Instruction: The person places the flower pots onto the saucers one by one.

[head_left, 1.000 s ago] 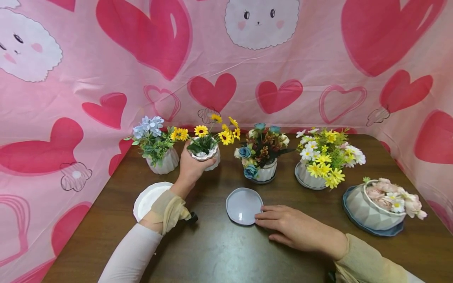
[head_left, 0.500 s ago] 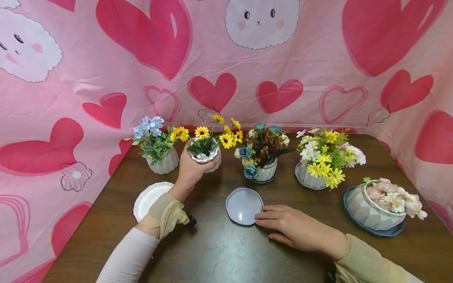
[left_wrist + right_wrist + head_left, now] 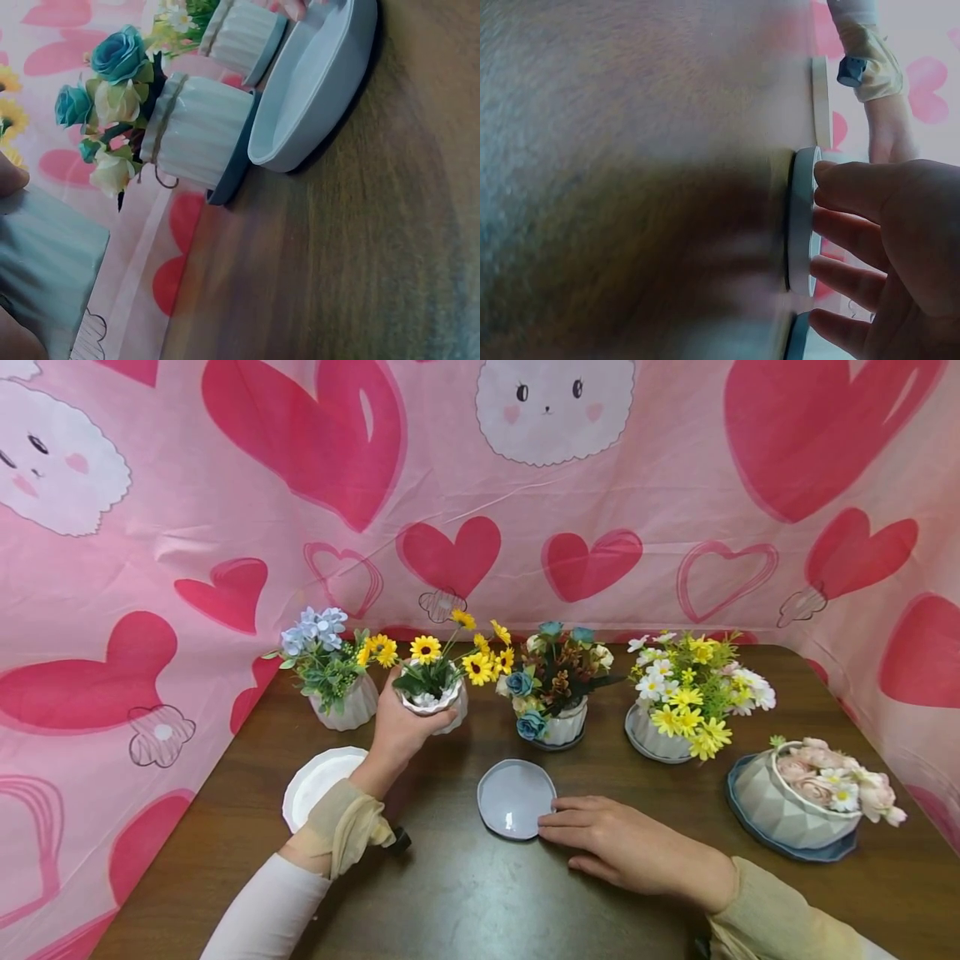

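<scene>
My left hand [image 3: 401,727] grips a white flowerpot [image 3: 459,718] of yellow sunflowers [image 3: 425,650], thumb on its near side. In the left wrist view, backdrop shows between the flowerpot's base [image 3: 52,262] and the table, so it is held above the wood. A small grey saucer [image 3: 517,797] lies on the table in front of it. On the saucer's right edge rest the fingertips of my right hand [image 3: 630,847], fingers extended. The right wrist view has the thumb and fingers along the saucer's rim [image 3: 802,225].
A white saucer [image 3: 300,789] lies partly behind my left forearm. Beside the held flowerpot stands a pot of blue flowers [image 3: 348,702]. Rightward, on saucers, are a blue-rose pot [image 3: 566,722], a daisy pot [image 3: 660,735] and a wide pink-flower pot [image 3: 795,802]. A heart-print cloth [image 3: 450,468] hangs behind.
My left hand and the sunflower pot have shifted slightly toward me, and the pot's tilt has changed a little. The left forearm moved slightly left. My right hand stays at the grey saucer.
</scene>
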`<state>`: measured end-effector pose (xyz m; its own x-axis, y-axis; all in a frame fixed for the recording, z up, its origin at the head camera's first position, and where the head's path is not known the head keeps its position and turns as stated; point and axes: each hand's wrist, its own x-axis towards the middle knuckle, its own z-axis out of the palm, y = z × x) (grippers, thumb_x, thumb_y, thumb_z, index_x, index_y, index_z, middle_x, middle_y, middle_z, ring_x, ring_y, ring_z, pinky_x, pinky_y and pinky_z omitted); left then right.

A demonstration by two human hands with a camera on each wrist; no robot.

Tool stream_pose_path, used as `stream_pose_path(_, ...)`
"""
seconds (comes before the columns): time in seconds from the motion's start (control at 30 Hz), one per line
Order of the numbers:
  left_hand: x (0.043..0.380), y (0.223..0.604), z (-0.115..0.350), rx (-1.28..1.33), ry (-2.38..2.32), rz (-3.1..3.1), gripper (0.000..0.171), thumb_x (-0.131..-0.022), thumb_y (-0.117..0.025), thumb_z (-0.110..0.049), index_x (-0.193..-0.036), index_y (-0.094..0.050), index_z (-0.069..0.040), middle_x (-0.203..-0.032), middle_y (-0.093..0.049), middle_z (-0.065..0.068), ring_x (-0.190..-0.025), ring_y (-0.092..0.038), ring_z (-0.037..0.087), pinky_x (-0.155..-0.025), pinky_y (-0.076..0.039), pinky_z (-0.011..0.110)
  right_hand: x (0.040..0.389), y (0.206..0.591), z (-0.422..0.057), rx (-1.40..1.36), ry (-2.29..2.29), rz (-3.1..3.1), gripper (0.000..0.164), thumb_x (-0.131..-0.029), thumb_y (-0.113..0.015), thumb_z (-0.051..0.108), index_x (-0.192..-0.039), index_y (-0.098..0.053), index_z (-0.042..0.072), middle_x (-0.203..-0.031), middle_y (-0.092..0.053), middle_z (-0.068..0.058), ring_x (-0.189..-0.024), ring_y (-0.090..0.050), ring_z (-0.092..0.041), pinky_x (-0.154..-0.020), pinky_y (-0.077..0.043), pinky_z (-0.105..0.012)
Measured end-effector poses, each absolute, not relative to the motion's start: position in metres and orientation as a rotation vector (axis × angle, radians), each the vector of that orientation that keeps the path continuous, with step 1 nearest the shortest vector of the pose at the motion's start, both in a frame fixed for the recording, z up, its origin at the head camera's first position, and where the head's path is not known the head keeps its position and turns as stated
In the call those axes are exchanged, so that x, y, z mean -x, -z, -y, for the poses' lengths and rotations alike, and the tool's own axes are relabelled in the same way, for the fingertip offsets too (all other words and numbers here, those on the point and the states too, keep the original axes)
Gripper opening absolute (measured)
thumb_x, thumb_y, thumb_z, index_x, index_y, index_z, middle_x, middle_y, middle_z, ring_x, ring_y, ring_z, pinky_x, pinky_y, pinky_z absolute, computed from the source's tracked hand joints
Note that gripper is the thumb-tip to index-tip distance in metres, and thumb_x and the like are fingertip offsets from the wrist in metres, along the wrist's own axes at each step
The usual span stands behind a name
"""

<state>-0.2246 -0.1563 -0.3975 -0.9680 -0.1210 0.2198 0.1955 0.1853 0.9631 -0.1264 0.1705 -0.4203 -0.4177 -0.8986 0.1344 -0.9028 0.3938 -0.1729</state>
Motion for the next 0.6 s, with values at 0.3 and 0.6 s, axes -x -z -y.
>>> stream_pose_path(0.3,0.22,0.397,0.157,0.097,1.856,2.225,0.096,-0.063,-0.091,-0.008,-0.143,-0.038,-0.01,-0.14,-0.051,0.009,-0.127,-0.049,0.023,-0.112,-0.04,0.043,0.126,0.422,-0.168,-1.703,-0.348,2.587,0.043,-0.095,-0.065,0.027,-0.137,-0.059,0.019,-0.14,-0.06,0.007,-0.133,-0.054,-0.021,-0.103,-0.048,-0.044)
stream_pose_path(0.6,0.212,0.394,0.157,0.09,1.853,2.257,0.096,-0.065,-0.09,-0.009,-0.145,-0.036,-0.012,-0.141,-0.05,0.007,-0.128,-0.048,0.023,-0.113,-0.04,0.043,0.125,0.421,-0.166,-1.742,-0.338,2.571,0.044,-0.096,-0.064,0.025,-0.139,-0.057,0.018,-0.141,-0.058,0.006,-0.132,-0.054,-0.022,-0.103,-0.048,-0.044)
